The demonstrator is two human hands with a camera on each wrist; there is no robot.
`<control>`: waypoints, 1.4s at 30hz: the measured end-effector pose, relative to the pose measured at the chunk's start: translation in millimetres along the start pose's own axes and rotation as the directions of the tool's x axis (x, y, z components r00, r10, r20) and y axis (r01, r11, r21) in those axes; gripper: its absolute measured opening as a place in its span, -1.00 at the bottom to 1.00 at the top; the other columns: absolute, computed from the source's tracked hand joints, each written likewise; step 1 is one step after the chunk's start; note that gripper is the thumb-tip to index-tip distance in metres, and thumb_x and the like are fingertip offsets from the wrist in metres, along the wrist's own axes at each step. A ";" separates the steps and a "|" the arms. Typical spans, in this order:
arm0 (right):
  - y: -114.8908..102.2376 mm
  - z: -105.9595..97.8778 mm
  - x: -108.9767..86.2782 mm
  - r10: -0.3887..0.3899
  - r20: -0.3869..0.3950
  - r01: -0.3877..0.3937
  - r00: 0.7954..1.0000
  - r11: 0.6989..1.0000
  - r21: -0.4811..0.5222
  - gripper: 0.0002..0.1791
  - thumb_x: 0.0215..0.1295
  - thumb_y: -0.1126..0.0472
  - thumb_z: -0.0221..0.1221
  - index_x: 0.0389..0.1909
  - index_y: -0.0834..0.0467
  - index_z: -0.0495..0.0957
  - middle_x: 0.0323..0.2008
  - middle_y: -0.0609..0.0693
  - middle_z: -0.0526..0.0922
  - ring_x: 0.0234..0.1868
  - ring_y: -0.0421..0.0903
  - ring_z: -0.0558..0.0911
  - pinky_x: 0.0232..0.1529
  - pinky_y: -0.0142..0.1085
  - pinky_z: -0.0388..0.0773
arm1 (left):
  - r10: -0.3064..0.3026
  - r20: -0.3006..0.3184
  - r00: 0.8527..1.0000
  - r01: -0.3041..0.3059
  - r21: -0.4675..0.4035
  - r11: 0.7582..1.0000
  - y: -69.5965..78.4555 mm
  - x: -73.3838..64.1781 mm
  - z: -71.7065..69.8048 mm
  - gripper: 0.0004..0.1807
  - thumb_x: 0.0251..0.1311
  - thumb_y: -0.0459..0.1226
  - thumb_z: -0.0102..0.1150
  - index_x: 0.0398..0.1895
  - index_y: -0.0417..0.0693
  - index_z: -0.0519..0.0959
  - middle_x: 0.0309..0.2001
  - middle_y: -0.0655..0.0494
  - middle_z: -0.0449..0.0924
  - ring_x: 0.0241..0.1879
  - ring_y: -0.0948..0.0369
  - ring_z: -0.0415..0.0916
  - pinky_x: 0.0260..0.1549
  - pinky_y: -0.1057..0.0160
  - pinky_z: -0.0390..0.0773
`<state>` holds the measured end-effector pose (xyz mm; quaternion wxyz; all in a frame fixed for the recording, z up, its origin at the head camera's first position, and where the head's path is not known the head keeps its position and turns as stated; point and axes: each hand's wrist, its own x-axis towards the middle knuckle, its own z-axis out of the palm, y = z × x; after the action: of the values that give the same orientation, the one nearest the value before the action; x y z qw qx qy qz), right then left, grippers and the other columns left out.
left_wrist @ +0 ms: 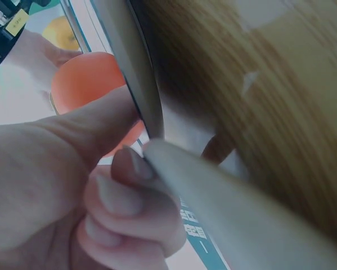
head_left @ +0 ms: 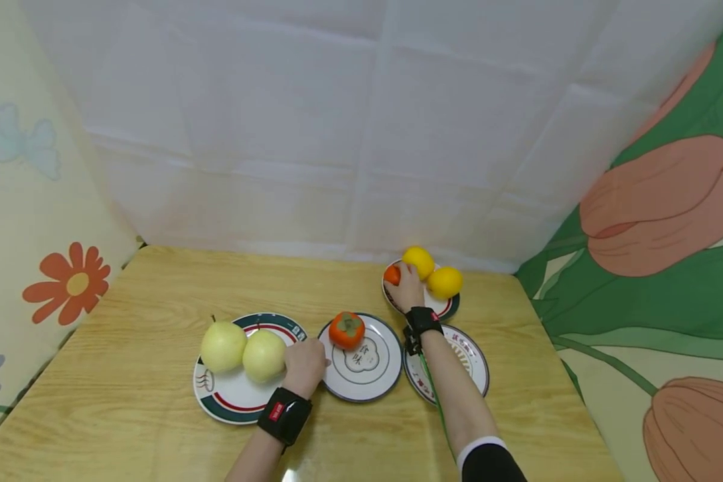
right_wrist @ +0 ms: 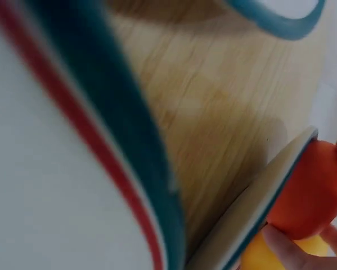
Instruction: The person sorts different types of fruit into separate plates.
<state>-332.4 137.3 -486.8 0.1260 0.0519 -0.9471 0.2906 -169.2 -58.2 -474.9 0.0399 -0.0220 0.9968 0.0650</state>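
Four glossy round plates (head_left: 480, 365) are sharing the wooden table (head_left: 156, 288)!
The right hand (head_left: 408, 290) is pinching one smooth orange-red fruit (head_left: 391, 274) at the rear plate (head_left: 453, 310), beside two oval lemons (head_left: 444, 282); the left hand (head_left: 305, 367) is pinching two plate rims (left_wrist: 135, 70), one persimmon (head_left: 346, 332) and two rounded pears (head_left: 264, 356) resting nearby.

The plate (head_left: 385, 349) is round and white, with a thin dark blue edge and a cloud-shaped outline around dark characters at its centre. It is gripped at its left rim. A smooth orange persimmon (head_left: 346, 331) sits whole on the far left part of the plate, its green-brown leafy cap facing up. A second red-orange fruit (right_wrist: 308, 191), smooth and partly covered, is held beyond the plate, slightly to the right, apart from it.
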 end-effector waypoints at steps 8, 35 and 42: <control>-6.0 -22.8 -20.6 -0.061 0.078 0.060 0.995 0.998 0.022 -0.47 0.11 0.12 0.30 0.12 0.13 0.42 0.09 0.20 0.46 0.03 0.16 0.53 0.07 0.01 0.49 | 0.013 -0.006 1.000 -0.013 0.011 1.000 1.6 2.8 -0.8 -0.62 0.01 -0.02 0.35 -0.56 -0.18 0.59 -0.67 0.11 0.37 -0.63 0.18 0.44 -0.65 0.26 0.39; -30.8 -44.6 -139.5 -0.409 0.458 0.483 0.789 0.874 -0.052 -0.36 -0.01 0.03 0.39 0.16 -0.08 0.44 0.23 -0.07 0.41 0.03 -0.02 0.50 -0.03 -0.14 0.54 | 0.031 0.010 0.999 -0.031 0.010 0.999 -0.5 6.9 -2.9 -0.59 0.03 0.00 0.33 -0.56 -0.20 0.58 -0.68 0.09 0.38 -0.64 0.16 0.45 -0.66 0.24 0.41; -29.3 -49.8 -133.7 -0.379 0.541 0.436 0.751 0.900 0.025 -0.34 0.09 -0.08 0.33 0.24 -0.11 0.38 0.30 -0.08 0.37 0.16 0.01 0.47 0.06 -0.09 0.52 | 0.028 0.053 0.998 -0.027 -0.023 0.999 -3.4 4.2 -1.8 -0.61 0.06 -0.02 0.31 -0.52 -0.21 0.59 -0.66 0.08 0.39 -0.63 0.16 0.43 -0.64 0.25 0.39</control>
<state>-188.2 144.6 -467.2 -0.0789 0.3292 -0.9234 0.1810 -173.4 -62.0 -473.9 0.0653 -0.0068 0.9949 0.0773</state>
